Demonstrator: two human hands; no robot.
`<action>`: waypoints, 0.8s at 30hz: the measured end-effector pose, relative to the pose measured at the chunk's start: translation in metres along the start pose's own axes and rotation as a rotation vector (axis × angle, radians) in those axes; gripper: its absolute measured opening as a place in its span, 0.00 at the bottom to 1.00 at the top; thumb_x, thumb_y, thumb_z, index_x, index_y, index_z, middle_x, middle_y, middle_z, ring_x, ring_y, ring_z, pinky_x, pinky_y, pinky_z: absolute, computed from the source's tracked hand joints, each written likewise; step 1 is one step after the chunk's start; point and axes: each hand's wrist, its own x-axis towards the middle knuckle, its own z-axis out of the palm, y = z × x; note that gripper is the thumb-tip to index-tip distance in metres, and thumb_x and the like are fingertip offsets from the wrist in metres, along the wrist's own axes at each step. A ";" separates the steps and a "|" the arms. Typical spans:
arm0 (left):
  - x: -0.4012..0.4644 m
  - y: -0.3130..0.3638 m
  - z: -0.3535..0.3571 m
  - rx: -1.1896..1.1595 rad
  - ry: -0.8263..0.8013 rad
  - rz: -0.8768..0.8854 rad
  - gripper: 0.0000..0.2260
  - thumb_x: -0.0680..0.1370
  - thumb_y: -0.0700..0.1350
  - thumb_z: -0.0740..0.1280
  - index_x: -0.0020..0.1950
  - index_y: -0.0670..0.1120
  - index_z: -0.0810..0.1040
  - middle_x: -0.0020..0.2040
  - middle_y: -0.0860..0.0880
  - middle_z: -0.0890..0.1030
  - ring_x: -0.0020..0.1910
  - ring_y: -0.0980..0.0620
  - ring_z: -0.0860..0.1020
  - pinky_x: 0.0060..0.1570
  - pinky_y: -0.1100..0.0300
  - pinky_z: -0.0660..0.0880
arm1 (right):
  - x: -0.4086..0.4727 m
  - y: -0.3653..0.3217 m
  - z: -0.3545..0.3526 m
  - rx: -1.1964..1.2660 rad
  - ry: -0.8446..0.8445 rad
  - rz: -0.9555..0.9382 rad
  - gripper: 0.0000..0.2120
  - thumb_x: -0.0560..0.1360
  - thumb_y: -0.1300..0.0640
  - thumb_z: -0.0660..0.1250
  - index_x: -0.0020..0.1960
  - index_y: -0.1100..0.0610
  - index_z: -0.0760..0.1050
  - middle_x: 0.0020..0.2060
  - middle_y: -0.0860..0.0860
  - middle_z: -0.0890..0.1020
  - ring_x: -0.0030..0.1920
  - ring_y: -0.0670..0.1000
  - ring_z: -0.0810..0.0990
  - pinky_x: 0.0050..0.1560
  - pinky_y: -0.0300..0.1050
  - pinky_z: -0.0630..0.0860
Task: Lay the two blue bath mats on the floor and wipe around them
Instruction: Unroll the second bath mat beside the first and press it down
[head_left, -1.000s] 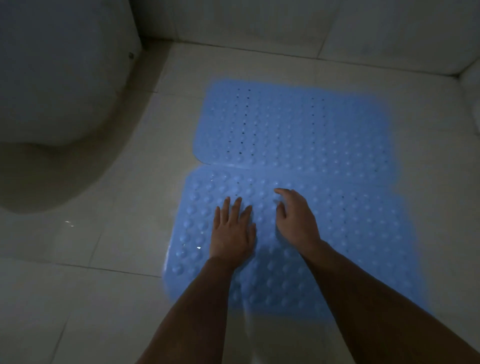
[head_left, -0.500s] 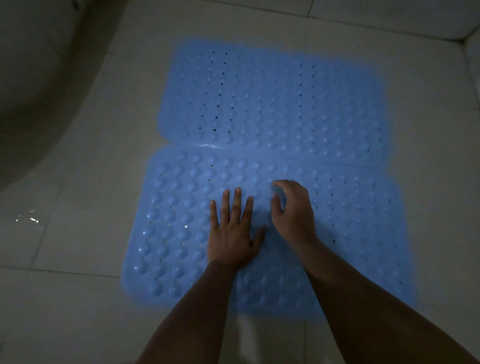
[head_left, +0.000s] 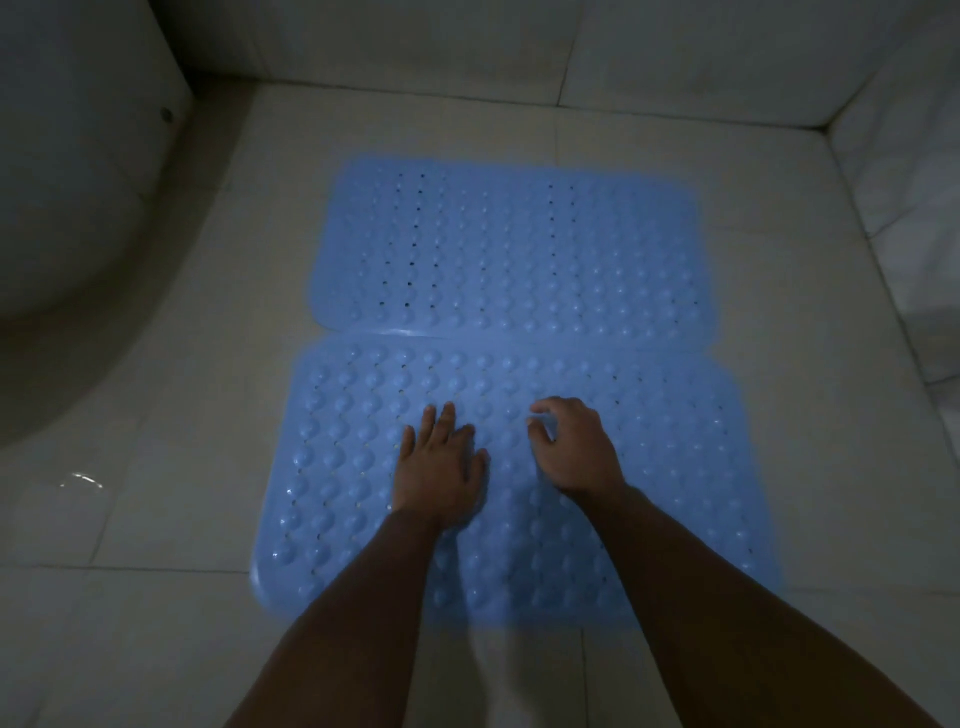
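Two blue bath mats lie flat on the tiled floor (head_left: 171, 395), long axes running left to right across the view. The far mat (head_left: 511, 249) sits nearer the back wall (head_left: 467, 47); the near mat (head_left: 675, 467) lies just in front, their long edges touching or slightly overlapping along the seam. The left hand (head_left: 440, 470) rests palm-down on the near mat, fingers straight and pointing toward the far mat, holding nothing. The right hand (head_left: 574, 447) rests on the same mat with its fingers curled under; in the dim light I cannot tell whether its grip pinches anything. A white toilet base (head_left: 67, 197) stands at the left.
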 end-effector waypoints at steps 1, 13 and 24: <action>-0.001 -0.001 -0.003 -0.009 0.100 0.000 0.33 0.78 0.63 0.46 0.73 0.50 0.75 0.79 0.45 0.68 0.82 0.41 0.58 0.78 0.41 0.58 | -0.004 -0.002 0.003 -0.008 -0.002 -0.007 0.13 0.79 0.49 0.66 0.61 0.53 0.80 0.59 0.53 0.82 0.63 0.58 0.78 0.64 0.55 0.75; 0.001 -0.011 0.005 0.076 0.360 0.038 0.16 0.81 0.52 0.59 0.62 0.51 0.82 0.69 0.48 0.79 0.78 0.44 0.68 0.72 0.45 0.70 | -0.037 0.000 0.091 -0.493 -0.072 -0.289 0.43 0.74 0.37 0.57 0.83 0.56 0.55 0.83 0.58 0.52 0.83 0.59 0.45 0.78 0.71 0.49; 0.006 -0.034 0.007 0.093 0.360 0.054 0.18 0.82 0.53 0.58 0.67 0.49 0.80 0.72 0.47 0.76 0.79 0.43 0.65 0.73 0.44 0.67 | -0.036 0.010 0.105 -0.451 0.053 -0.309 0.36 0.81 0.36 0.55 0.82 0.55 0.60 0.83 0.56 0.55 0.84 0.58 0.48 0.78 0.70 0.51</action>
